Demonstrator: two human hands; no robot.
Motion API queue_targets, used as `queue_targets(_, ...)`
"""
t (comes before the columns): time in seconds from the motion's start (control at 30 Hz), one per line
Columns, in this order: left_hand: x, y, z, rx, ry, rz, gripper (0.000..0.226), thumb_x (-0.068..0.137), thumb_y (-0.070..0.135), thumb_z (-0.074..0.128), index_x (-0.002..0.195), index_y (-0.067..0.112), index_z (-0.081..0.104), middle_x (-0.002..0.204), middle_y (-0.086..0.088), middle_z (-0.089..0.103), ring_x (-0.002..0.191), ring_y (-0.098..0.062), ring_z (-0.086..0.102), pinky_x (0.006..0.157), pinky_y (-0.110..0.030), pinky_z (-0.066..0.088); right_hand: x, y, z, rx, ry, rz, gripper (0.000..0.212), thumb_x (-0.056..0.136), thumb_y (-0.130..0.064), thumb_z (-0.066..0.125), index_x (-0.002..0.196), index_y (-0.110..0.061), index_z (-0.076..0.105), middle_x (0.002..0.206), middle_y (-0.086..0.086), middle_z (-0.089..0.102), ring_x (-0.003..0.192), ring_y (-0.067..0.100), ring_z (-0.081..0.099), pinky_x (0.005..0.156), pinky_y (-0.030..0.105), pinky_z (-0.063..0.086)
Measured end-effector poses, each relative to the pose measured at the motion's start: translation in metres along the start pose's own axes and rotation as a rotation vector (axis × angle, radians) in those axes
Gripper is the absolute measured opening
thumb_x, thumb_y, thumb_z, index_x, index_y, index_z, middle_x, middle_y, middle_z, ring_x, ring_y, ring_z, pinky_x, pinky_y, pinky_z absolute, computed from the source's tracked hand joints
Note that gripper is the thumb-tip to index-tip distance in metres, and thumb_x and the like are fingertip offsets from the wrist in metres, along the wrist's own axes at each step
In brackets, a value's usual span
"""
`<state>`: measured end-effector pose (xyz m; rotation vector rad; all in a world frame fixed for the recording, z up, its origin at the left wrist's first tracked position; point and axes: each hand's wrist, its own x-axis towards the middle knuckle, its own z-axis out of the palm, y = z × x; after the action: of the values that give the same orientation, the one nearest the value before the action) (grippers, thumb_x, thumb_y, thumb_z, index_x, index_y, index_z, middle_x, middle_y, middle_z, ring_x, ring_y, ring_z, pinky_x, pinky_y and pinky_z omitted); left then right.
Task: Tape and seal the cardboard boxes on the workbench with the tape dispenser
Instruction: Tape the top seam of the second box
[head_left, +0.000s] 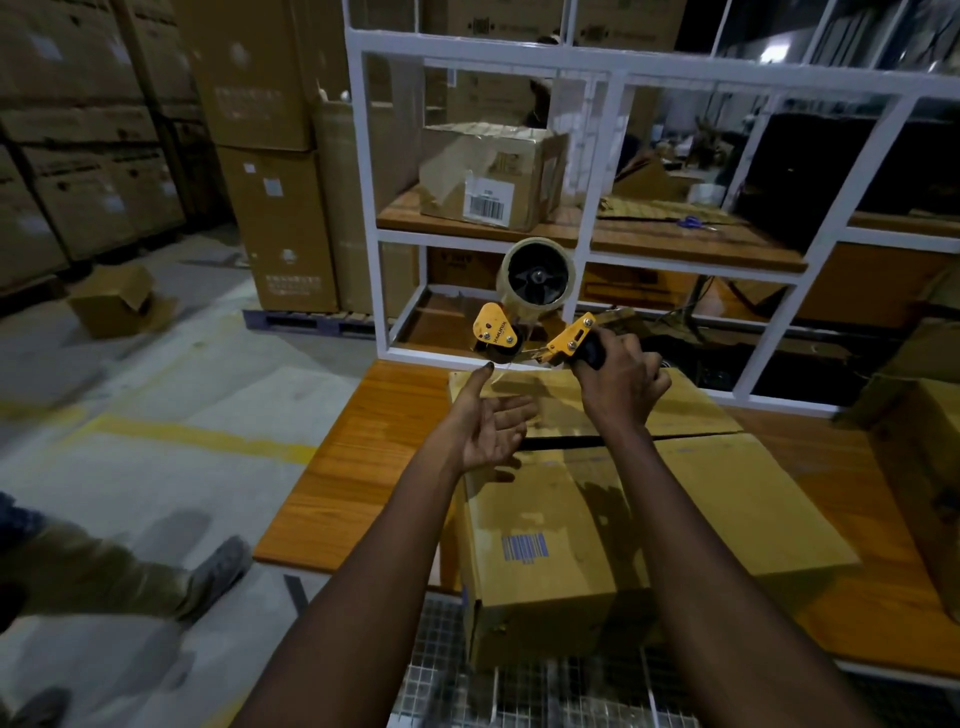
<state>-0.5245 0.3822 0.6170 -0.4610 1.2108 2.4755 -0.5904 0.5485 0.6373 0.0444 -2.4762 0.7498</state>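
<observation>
A cardboard box (597, 514) with a blue barcode lies on the wooden workbench (358, 457), its top flaps meeting along a dark seam. Above the box's far edge, my right hand (621, 384) grips the black handle of a yellow tape dispenser (524, 317) that carries a roll of clear tape. My left hand (493, 423) is palm up with straight fingers, its index fingertip touching the loose tape end just under the dispenser's roller.
A white metal shelf frame (592, 244) stands behind the bench and holds a taped box (488, 176) and blue scissors (693, 222). Another box (930, 467) sits at the right. Stacked cartons (270, 156) and a person's leg (130, 571) are to the left.
</observation>
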Motion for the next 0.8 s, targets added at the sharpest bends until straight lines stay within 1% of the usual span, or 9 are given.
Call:
queue_targets(0.07, 0.001, 0.004, 0.003, -0.115, -0.043, 0.026, 0.058, 0.096, 0.056, 0.045, 0.103, 0.003, 0.065, 0.083, -0.006, 0.073, 0.047, -0.015, 0.061, 0.037, -0.02, 0.048, 0.001, 0.001, 0.0, 0.002, 0.003, -0.006, 0.035, 0.089, -0.039, 0.065, 0.123, -0.035, 0.059, 0.122, -0.001, 0.056, 0.109, 0.03, 0.043, 0.094, 0.044, 0.027)
queue_targets(0.13, 0.001, 0.005, 0.007, -0.202, -0.063, 0.057, 0.038, 0.098, 0.04, 0.052, 0.093, 0.005, 0.065, 0.07, -0.003, 0.071, 0.042, -0.012, 0.061, 0.035, -0.02, 0.047, 0.002, 0.004, 0.0, 0.007, 0.007, -0.012, 0.036, 0.089, -0.039, 0.065, 0.124, -0.034, 0.059, 0.122, -0.001, 0.056, 0.109, 0.03, 0.044, 0.094, 0.044, 0.028)
queue_targets(0.2, -0.001, 0.004, 0.009, -0.23, -0.016, 0.082, 0.022, 0.097, 0.024, 0.057, 0.084, 0.007, 0.063, 0.057, 0.001, 0.065, 0.039, -0.009, 0.059, 0.034, -0.017, 0.046, 0.003, 0.007, -0.001, 0.013, 0.005, -0.021, 0.037, 0.089, -0.038, 0.065, 0.125, -0.033, 0.059, 0.123, 0.0, 0.056, 0.11, 0.03, 0.044, 0.097, 0.045, 0.029)
queue_targets(0.27, -0.002, 0.003, 0.011, -0.226, 0.047, 0.097, 0.019, 0.096, 0.015, 0.059, 0.08, 0.007, 0.062, 0.049, 0.002, 0.059, 0.038, -0.007, 0.057, 0.035, -0.016, 0.046, 0.004, 0.009, -0.001, 0.014, -0.002, -0.029, 0.037, 0.089, -0.037, 0.065, 0.125, -0.032, 0.059, 0.123, 0.001, 0.056, 0.11, 0.031, 0.044, 0.1, 0.046, 0.029)
queue_targets(0.37, 0.001, 0.002, 0.013, -0.205, 0.126, 0.127, 0.023, 0.1, 0.019, 0.053, 0.084, 0.007, 0.064, 0.05, 0.004, 0.062, 0.036, -0.006, 0.054, 0.036, -0.017, 0.047, 0.003, 0.012, -0.003, -0.006, -0.006, -0.038, 0.036, 0.089, -0.034, 0.065, 0.124, -0.028, 0.059, 0.123, 0.004, 0.055, 0.109, 0.034, 0.044, 0.101, 0.045, 0.026)
queue_targets(0.47, 0.001, -0.001, 0.011, -0.05, 0.219, 0.165, 0.025, 0.103, 0.018, 0.047, 0.088, 0.006, 0.062, 0.045, 0.006, 0.058, 0.035, -0.004, 0.052, 0.038, -0.016, 0.049, 0.002, 0.019, -0.004, -0.037, -0.019, -0.059, 0.037, 0.089, -0.031, 0.066, 0.124, -0.025, 0.057, 0.122, 0.006, 0.054, 0.108, 0.035, 0.044, 0.102, 0.046, 0.026)
queue_targets(0.57, -0.003, -0.004, 0.006, 0.198, 0.283, 0.225, 0.03, 0.104, 0.012, 0.044, 0.08, 0.004, 0.06, 0.042, 0.005, 0.052, 0.033, -0.003, 0.046, 0.037, -0.015, 0.046, -0.004, 0.031, -0.002, -0.023, -0.074, -0.09, 0.038, 0.088, -0.027, 0.067, 0.124, -0.021, 0.056, 0.121, 0.009, 0.054, 0.106, 0.038, 0.045, 0.099, 0.047, 0.03)
queue_targets(0.7, -0.014, -0.006, -0.023, 0.428, 0.343, 0.295, 0.026, 0.101, 0.01, 0.05, 0.079, 0.002, 0.061, 0.049, 0.001, 0.052, 0.038, -0.007, 0.044, 0.037, -0.018, 0.041, -0.02, 0.049, 0.007, -0.026, -0.066, -0.118, 0.044, 0.084, -0.016, 0.069, 0.125, -0.019, 0.055, 0.118, 0.011, 0.054, 0.103, 0.041, 0.047, 0.098, 0.05, 0.031)
queue_targets(0.8, -0.028, -0.003, -0.056, 0.56, 0.371, 0.333, 0.024, 0.101, 0.014, 0.052, 0.087, 0.0, 0.064, 0.057, -0.003, 0.052, 0.042, -0.009, 0.046, 0.038, -0.019, 0.042, -0.022, 0.06, 0.011, -0.024, -0.074, -0.081, 0.047, 0.082, -0.011, 0.068, 0.127, -0.018, 0.055, 0.119, 0.013, 0.053, 0.103, 0.042, 0.047, 0.096, 0.048, 0.03)
